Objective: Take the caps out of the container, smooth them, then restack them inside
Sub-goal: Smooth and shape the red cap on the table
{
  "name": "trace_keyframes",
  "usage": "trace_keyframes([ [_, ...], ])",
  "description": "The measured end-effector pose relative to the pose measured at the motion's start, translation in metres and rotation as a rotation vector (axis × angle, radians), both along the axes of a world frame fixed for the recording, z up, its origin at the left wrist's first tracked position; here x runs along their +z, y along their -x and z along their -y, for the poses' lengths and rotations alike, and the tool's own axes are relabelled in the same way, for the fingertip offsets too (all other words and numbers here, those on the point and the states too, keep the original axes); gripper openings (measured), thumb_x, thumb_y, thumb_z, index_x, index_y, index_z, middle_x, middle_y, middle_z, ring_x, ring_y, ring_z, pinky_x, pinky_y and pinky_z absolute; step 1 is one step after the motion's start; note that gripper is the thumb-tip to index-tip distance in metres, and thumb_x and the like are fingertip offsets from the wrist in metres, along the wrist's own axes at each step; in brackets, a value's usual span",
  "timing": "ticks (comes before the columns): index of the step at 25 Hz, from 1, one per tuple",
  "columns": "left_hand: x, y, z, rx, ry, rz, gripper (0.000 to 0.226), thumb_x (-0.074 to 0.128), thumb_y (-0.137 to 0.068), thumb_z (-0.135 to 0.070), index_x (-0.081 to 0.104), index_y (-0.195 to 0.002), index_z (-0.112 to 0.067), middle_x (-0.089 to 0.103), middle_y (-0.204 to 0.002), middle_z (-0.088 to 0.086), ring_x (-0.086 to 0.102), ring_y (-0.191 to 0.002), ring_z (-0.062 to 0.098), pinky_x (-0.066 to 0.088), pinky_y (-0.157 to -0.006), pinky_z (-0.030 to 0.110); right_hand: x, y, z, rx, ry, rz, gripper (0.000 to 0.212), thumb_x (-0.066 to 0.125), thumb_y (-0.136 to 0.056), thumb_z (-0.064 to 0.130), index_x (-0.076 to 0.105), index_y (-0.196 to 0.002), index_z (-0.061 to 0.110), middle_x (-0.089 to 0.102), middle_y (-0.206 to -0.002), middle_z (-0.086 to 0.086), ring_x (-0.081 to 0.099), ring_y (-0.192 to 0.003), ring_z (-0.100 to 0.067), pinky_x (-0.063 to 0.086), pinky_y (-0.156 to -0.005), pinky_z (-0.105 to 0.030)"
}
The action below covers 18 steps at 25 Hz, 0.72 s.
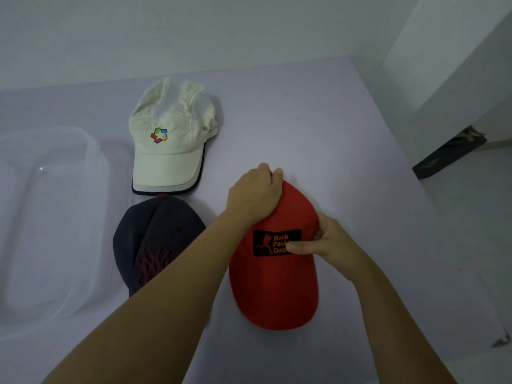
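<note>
A red cap [274, 289] with a black patch lies on the pale table [318, 128], its brim toward me. My left hand [255, 195] pinches the far back edge of its crown. My right hand [329, 245] grips the crown's right side, thumb across the patch. A dark navy cap [155, 239] lies to the left, partly hidden by my left forearm. A cream cap [171, 137] with a coloured logo lies beyond it, brim toward me. The clear plastic container [91, 151] stands at the left with nothing visible inside it.
A white wall runs along the table's far edge. The table's right edge drops to a light floor, where a dark flat object [448, 156] lies. Open tabletop stretches to the right of the red cap.
</note>
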<state>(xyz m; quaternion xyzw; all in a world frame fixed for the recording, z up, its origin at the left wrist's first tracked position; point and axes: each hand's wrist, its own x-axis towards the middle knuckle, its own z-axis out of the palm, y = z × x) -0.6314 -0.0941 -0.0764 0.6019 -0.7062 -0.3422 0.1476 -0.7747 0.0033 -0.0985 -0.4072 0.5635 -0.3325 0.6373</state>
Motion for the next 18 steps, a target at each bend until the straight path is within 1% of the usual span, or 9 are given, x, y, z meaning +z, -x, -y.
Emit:
trace_keyframes([
  [2,0.0,-0.001,0.002,-0.016,0.011,0.018,0.041,0.033,-0.096,-0.034,0.041,-0.062,-0.012,0.046,-0.06,0.0,0.046,-0.06,0.018,0.035,-0.062,0.032,0.0,0.001,0.001,0.014,-0.011,-0.007,0.068,0.083,-0.053,0.016,0.059,-0.116,0.014,0.07,-0.11,0.0,0.067,-0.102,-0.014,0.055,-0.08,-0.023],
  [5,0.003,-0.001,0.008,-0.002,-0.014,0.003,0.052,0.035,-0.095,-0.034,0.027,-0.048,-0.012,0.034,-0.049,0.0,0.034,-0.047,0.017,0.03,-0.054,0.03,-0.001,0.001,0.002,0.008,-0.017,-0.058,0.074,0.089,-0.052,0.019,0.053,-0.117,0.02,0.062,-0.12,-0.001,0.064,-0.106,-0.015,0.055,-0.082,-0.025],
  [8,0.006,-0.003,0.01,0.009,-0.035,-0.027,0.055,0.034,-0.096,-0.042,0.025,-0.048,-0.015,0.032,-0.049,-0.001,0.033,-0.047,0.016,0.03,-0.054,0.03,0.001,-0.001,0.001,-0.005,0.066,-0.209,0.077,0.088,-0.051,0.029,0.049,-0.118,0.031,0.053,-0.125,0.006,0.055,-0.108,-0.002,0.05,-0.079,-0.011],
  [9,0.006,-0.004,0.011,0.003,-0.032,-0.026,0.055,0.033,-0.096,-0.045,0.026,-0.049,-0.016,0.034,-0.05,-0.002,0.034,-0.049,0.015,0.03,-0.054,0.031,0.002,-0.001,0.0,0.009,0.098,-0.235,0.082,0.089,-0.05,0.033,0.046,-0.121,0.033,0.052,-0.127,0.008,0.052,-0.112,0.0,0.048,-0.083,-0.011],
  [11,0.007,-0.004,0.009,-0.005,-0.027,-0.031,0.055,0.031,-0.096,-0.047,0.029,-0.051,-0.016,0.037,-0.053,-0.002,0.037,-0.052,0.014,0.031,-0.058,0.032,0.003,-0.003,0.0,0.007,0.144,-0.162,0.085,0.086,-0.058,0.035,0.04,-0.129,0.035,0.05,-0.128,0.014,0.051,-0.115,0.003,0.048,-0.087,-0.016],
  [13,0.01,-0.004,0.008,-0.012,-0.031,-0.055,0.054,0.03,-0.097,-0.047,0.031,-0.053,-0.016,0.04,-0.055,-0.002,0.038,-0.054,0.014,0.032,-0.062,0.032,0.008,-0.011,0.002,-0.065,0.156,-0.034,0.066,0.073,-0.074,0.04,0.04,-0.131,0.03,0.055,-0.123,0.016,0.057,-0.108,0.005,0.051,-0.083,-0.016],
  [14,0.011,-0.003,0.007,-0.016,-0.038,-0.073,0.054,0.03,-0.097,-0.047,0.032,-0.053,-0.015,0.041,-0.055,-0.002,0.039,-0.055,0.013,0.033,-0.062,0.032,0.008,-0.015,0.004,-0.114,0.151,-0.024,0.057,0.064,-0.079,0.046,0.044,-0.129,0.028,0.059,-0.12,0.014,0.06,-0.106,0.003,0.052,-0.083,-0.018],
  [16,0.014,-0.004,0.005,-0.014,-0.06,-0.13,0.051,0.03,-0.097,-0.046,0.036,-0.057,-0.016,0.043,-0.058,-0.003,0.041,-0.057,0.013,0.033,-0.06,0.03,0.006,-0.022,0.009,-0.174,0.146,-0.078,0.048,0.053,-0.079,0.052,0.052,-0.118,0.025,0.065,-0.112,0.009,0.064,-0.101,-0.003,0.054,-0.083,-0.024],
  [18,0.014,-0.01,0.003,0.019,-0.058,-0.17,0.043,0.032,-0.096,-0.046,0.048,-0.069,-0.017,0.053,-0.07,-0.004,0.049,-0.069,0.014,0.036,-0.062,0.025,0.004,-0.026,0.011,-0.199,0.143,-0.089,0.037,0.051,-0.081,0.05,0.056,-0.106,0.023,0.067,-0.103,0.005,0.066,-0.094,-0.006,0.053,-0.077,-0.024],
])
